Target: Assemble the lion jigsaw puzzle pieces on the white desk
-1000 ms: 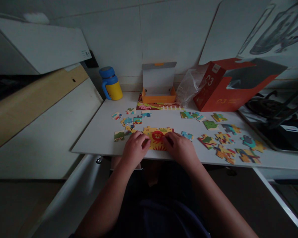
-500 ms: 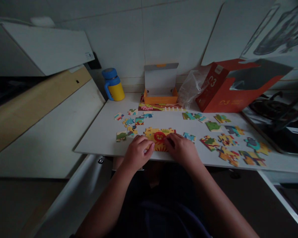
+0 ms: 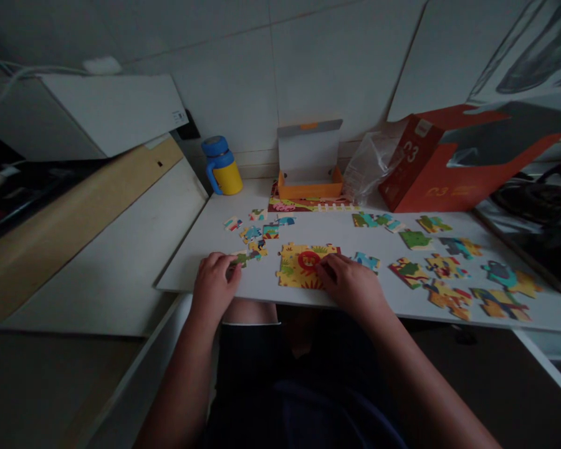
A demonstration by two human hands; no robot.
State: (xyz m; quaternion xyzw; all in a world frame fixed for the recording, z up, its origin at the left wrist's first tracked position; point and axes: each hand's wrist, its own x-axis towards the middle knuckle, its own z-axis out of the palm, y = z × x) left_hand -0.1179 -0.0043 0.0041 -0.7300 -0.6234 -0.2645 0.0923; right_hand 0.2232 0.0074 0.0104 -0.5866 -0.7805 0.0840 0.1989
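Note:
A yellow lion puzzle section (image 3: 292,265) of joined pieces lies flat near the table's front edge. My right hand (image 3: 353,284) rests at its right side, fingers closed against that edge and hiding part of it. To the left, my left hand (image 3: 214,280) has its thumb and fingers closed about a green puzzle piece (image 3: 239,258), whose near part is covered. Just beyond that piece, several loose puzzle pieces (image 3: 270,231) lie in a loose group. A blue puzzle piece (image 3: 367,262) sits past my right hand.
More puzzle pieces (image 3: 409,271) spread over the right of the white table (image 3: 315,227). At the back stand a blue-and-yellow mug (image 3: 227,174), an open orange box (image 3: 311,189) on a colourful sheet, a clear plastic bag (image 3: 367,165) and a large red box (image 3: 430,181).
My left hand has left the lion puzzle section and moved left to the green piece. My right hand stays at the section's right edge. The view has shifted slightly.

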